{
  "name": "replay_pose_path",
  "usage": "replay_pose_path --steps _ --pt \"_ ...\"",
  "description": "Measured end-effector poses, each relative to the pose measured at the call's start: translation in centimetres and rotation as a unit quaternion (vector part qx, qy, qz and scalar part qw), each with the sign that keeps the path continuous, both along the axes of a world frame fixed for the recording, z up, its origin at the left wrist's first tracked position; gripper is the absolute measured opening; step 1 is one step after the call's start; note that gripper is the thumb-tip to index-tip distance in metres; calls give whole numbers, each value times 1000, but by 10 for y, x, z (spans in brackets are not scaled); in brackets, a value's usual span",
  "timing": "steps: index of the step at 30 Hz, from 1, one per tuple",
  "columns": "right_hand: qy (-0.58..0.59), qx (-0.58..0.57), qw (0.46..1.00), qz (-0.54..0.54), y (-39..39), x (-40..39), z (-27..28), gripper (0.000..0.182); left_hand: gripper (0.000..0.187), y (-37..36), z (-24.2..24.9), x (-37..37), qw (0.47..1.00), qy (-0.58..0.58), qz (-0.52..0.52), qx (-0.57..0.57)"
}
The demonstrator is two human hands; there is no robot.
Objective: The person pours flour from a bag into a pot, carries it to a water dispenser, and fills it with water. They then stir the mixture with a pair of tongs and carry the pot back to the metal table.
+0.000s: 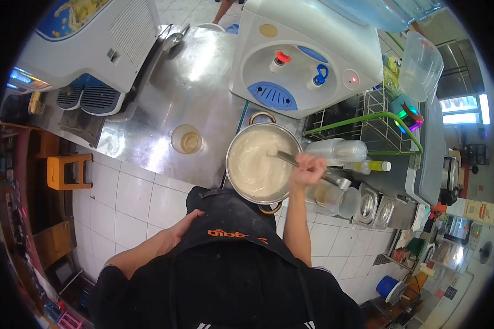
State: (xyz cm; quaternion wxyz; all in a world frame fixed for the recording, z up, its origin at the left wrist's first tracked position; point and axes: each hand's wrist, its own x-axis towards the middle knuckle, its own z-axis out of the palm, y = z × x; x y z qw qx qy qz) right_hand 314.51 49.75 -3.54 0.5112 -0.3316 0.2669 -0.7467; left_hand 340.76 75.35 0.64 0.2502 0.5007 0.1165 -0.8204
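Observation:
A wide metal pot (pixel 230 183) with brass-coloured loop handles holds a thick cream-coloured batter (pixel 252 164). My right hand (pixel 308 170) is closed around the handle of a long metal utensil (pixel 284 157), above the pot's right rim. The utensil's far end is sunk in the batter, so its shape is hidden. My left hand (pixel 189 222) rests against the side of my dark apron (pixel 230 219), low and left of the pot. Its fingers are mostly hidden. A clear cup (pixel 186 139) with some beige contents stands on the steel counter (pixel 148 118), left of the pot.
Behind the pot stands a white water dispenser (pixel 307 104) with red and blue taps. Clear plastic containers (pixel 346 202), a green-edged wire rack (pixel 368 118) and metal lids (pixel 368 205) crowd the right side. A drink machine (pixel 104 49) is at left, an orange stool (pixel 69 171) below it.

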Motion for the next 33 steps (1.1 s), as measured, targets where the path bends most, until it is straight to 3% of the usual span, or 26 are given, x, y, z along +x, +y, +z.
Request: replay_pose_path --steps 2,4,7,11,13,14,16,19,20,22,24,26,27,29,30,32,33 --pt "15 13 999 -30 10 21 -3 29 47 -1 -1 -1 997 44 11 63" --pt "-16 77 969 236 23 21 -1 29 46 2 -13 1 997 52 11 61" --pt "140 116 981 65 15 -6 9 26 44 6 -11 -3 998 36 27 43" --pt "46 9 999 3 2 18 6 27 39 3 3 -4 995 30 40 82" --pt "-9 57 987 150 16 37 8 27 40 4 2 -3 993 53 33 96" --pt "-11 48 987 156 17 30 10 27 40 6 -3 -2 994 50 39 87" --pt "67 108 956 266 13 5 16 27 42 11 -9 -2 994 43 34 90" --pt "116 35 989 82 -3 -3 27 29 41 12 -5 -4 996 32 42 74" --pt "116 36 989 87 -5 4 22 29 41 12 -1 -5 996 32 47 76" --pt "29 -11 999 32 -4 29 8 29 42 6 5 -6 992 43 41 110" --pt "10 -6 997 74 6 35 5 28 42 7 1 -6 992 56 43 100" --pt "46 48 953 295 17 22 12 26 41 6 -4 -7 993 71 46 85" --pt "48 44 952 301 16 13 15 26 40 8 -7 -8 991 74 57 91" --pt "115 98 972 182 9 -3 22 25 38 8 -12 -9 990 79 72 97" --pt "116 98 971 186 6 2 25 25 38 9 -15 -10 988 87 76 98" --pt "143 0 989 38 0 16 27 25 37 11 -21 -12 987 95 82 101" --pt "72 -3 997 39 0 25 13 26 37 10 -24 -12 986 111 77 95"
